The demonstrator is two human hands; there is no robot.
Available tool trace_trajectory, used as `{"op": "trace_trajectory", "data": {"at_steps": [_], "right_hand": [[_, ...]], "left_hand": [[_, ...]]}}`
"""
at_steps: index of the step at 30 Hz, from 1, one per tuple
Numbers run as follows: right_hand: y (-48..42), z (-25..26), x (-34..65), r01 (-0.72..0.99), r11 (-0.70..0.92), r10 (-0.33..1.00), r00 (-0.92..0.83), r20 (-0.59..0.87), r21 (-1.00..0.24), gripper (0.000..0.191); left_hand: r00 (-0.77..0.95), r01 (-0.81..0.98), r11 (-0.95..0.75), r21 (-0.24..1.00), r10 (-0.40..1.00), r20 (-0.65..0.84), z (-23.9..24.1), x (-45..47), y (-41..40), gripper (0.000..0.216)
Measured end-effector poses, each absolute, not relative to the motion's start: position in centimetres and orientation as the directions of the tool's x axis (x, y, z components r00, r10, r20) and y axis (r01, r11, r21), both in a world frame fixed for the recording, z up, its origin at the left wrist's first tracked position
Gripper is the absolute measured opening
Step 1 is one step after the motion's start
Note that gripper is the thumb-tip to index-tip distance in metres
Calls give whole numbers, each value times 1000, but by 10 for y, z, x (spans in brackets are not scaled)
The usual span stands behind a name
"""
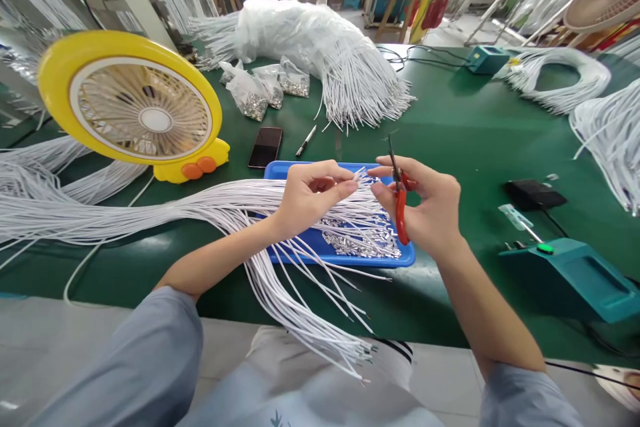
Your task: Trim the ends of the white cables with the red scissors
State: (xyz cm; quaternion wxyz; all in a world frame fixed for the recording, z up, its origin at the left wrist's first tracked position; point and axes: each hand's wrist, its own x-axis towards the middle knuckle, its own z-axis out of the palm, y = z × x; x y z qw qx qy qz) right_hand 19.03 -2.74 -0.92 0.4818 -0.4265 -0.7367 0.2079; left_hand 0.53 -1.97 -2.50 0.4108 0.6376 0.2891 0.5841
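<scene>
My left hand (320, 194) pinches a white wire near its end, above a blue tray (407, 257). A pair of red-handled scissors (401, 214) hangs in my right hand (425, 204), blades pointing up and away. The thumb and forefinger of that hand are close to the wire's tip; whether they touch it I cannot tell. Under both hands a thick bundle of white wires (200, 204) runs in from the left across the tray. Small silvery metal terminals (350, 244) lie in the tray. Several wires (320, 334) droop over the table's front edge.
A yellow fan (155, 120) stands at left. Behind the tray are a phone (265, 147), a pen (306, 140), bags of metal parts (250, 94) and a plastic-wrapped wire bundle (300, 34). At right sit a teal machine (575, 274) and coiled wires (590, 74) on the green table (465, 147).
</scene>
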Motion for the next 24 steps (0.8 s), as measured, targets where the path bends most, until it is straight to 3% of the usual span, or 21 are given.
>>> {"op": "trace_trajectory", "data": {"at_steps": [4,7,11,16,21,24], "right_hand": [[-32,-9,189,217,497,867,-82,491,-840,24],[-38,-9,188,-28,447,884,-137,446,-894,29],[-42,-11,187,-186,334,883,-283,375,-924,43],[-52,-8,185,-196,373,865,-282,416,-907,38],[-53,-4,187,-142,477,855,-151,496,-867,28],[-54,-1,185,-35,561,824,-70,562,-827,22]], "left_hand": [[152,-13,-510,860,849,506,-23,8,-29,9],[208,88,-555,827,822,530,-28,9,-39,8],[202,207,-540,816,840,504,-38,7,-43,5],[248,200,-521,830,846,472,-41,2,-49,5],[223,180,-321,930,934,279,-36,0,-45,3],[240,4,-216,976,948,209,-28,3,-43,20]]}}
